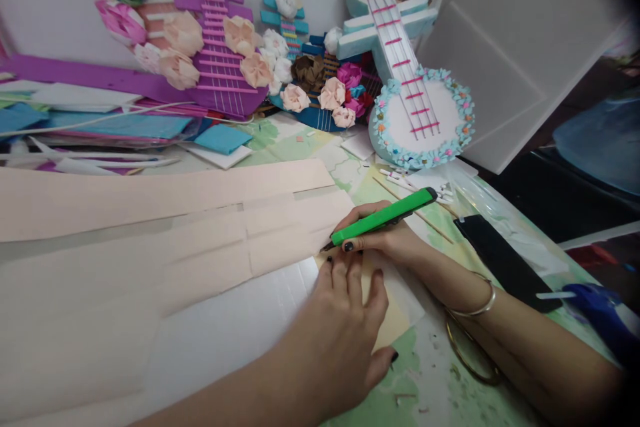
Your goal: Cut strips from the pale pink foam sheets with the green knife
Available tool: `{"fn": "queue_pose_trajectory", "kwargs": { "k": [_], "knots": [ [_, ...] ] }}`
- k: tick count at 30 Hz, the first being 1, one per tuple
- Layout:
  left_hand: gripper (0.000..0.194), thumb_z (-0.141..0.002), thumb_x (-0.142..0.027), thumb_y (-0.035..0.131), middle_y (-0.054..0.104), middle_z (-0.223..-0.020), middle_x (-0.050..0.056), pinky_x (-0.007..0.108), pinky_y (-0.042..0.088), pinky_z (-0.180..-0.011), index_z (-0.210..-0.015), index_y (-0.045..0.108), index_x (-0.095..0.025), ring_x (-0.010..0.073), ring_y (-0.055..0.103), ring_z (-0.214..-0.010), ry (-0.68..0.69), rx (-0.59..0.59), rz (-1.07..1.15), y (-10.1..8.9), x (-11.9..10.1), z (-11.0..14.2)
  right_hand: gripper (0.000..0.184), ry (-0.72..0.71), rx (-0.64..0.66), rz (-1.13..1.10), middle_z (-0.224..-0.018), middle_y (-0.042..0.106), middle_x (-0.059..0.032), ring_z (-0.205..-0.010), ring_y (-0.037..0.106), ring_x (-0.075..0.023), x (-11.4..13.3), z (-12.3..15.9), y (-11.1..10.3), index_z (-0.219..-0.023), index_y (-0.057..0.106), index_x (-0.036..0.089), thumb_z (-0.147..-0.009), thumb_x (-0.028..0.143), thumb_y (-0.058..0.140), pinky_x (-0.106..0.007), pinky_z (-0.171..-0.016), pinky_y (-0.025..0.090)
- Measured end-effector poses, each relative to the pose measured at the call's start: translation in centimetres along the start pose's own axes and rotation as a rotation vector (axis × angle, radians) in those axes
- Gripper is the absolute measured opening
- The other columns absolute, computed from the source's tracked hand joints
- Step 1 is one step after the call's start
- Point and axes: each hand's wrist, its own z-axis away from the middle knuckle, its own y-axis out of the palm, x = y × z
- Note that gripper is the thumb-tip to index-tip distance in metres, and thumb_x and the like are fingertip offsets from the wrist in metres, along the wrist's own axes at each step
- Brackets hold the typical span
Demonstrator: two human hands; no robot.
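Observation:
My right hand (383,237) grips a green utility knife (383,217), its tip angled down to the left at the edge of a pale pink sheet (295,233). Palm down, my left hand (340,330) lies with fingers stretched over a white board (235,320) and a cream-coloured piece (395,327) just below the knife tip. The pink sheet has cut lines and overlapping strips across it. One long pink strip (165,197) lies along its far side. The fingertips of both hands are close together near the blade.
Decorated guitar-shaped crafts stand at the back: a purple one (220,67) and a pale blue one (420,107) with strings and paper flowers. Coloured sheets (115,125) pile up at the left. A black strip (505,260), thin sticks (433,227) and a blue tool (600,313) lie right.

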Motion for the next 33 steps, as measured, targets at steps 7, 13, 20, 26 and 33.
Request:
{"fn": "queue_pose_trajectory", "kwargs": {
  "k": [7, 13, 20, 26, 33],
  "knots": [
    [0.072, -0.089, -0.059, 0.042, 0.053, -0.128, 0.035, 0.059, 0.041, -0.098, -0.133, 0.05, -0.003, 0.0469, 0.052, -0.12, 0.003, 0.005, 0.021, -0.29, 0.0, -0.07, 0.026, 0.001, 0.017, 0.005, -0.082, 0.075, -0.0108, -0.075, 0.071, -0.0216, -0.04, 0.01, -0.11, -0.083, 0.073, 0.011, -0.063, 0.024, 0.083, -0.031, -0.069, 0.057],
    [0.073, -0.088, -0.059, 0.043, 0.051, -0.13, 0.036, 0.059, 0.041, -0.098, -0.134, 0.05, -0.003, 0.048, 0.047, -0.124, -0.001, -0.001, 0.025, -0.28, 0.01, -0.05, 0.025, -0.013, -0.011, -0.011, -0.082, 0.075, -0.0106, -0.075, 0.071, -0.0211, -0.04, 0.01, -0.11, -0.082, 0.073, 0.01, -0.062, 0.023, 0.083, -0.03, -0.069, 0.056],
    [0.073, -0.088, -0.06, 0.043, 0.051, -0.13, 0.035, 0.059, 0.04, -0.098, -0.135, 0.048, -0.004, 0.0471, 0.048, -0.124, 0.0, 0.01, 0.007, -0.16, 0.02, -0.11, 0.026, -0.015, 0.007, -0.001, -0.081, 0.075, -0.0085, -0.074, 0.07, -0.0194, -0.04, -0.04, -0.12, -0.082, 0.073, 0.012, -0.062, 0.024, 0.083, -0.028, -0.067, 0.056],
    [0.073, -0.088, -0.061, 0.041, 0.054, -0.129, 0.032, 0.058, 0.041, -0.098, -0.134, 0.05, -0.005, 0.0447, 0.051, -0.122, -0.001, 0.004, 0.004, -0.23, -0.03, 0.03, 0.027, -0.012, 0.013, 0.0, -0.081, 0.075, -0.0096, -0.074, 0.07, -0.0202, -0.12, 0.02, -0.17, -0.084, 0.073, 0.011, -0.063, 0.025, 0.083, -0.029, -0.068, 0.056],
    [0.073, -0.088, -0.061, 0.042, 0.052, -0.131, 0.033, 0.058, 0.041, -0.098, -0.134, 0.049, -0.004, 0.0447, 0.049, -0.124, -0.006, 0.009, -0.008, -0.23, 0.04, -0.14, 0.026, -0.017, 0.022, 0.002, -0.082, 0.075, -0.0096, -0.075, 0.071, -0.0207, -0.1, -0.05, -0.19, -0.084, 0.073, 0.012, -0.063, 0.025, 0.082, -0.03, -0.069, 0.057]
  ]
}}
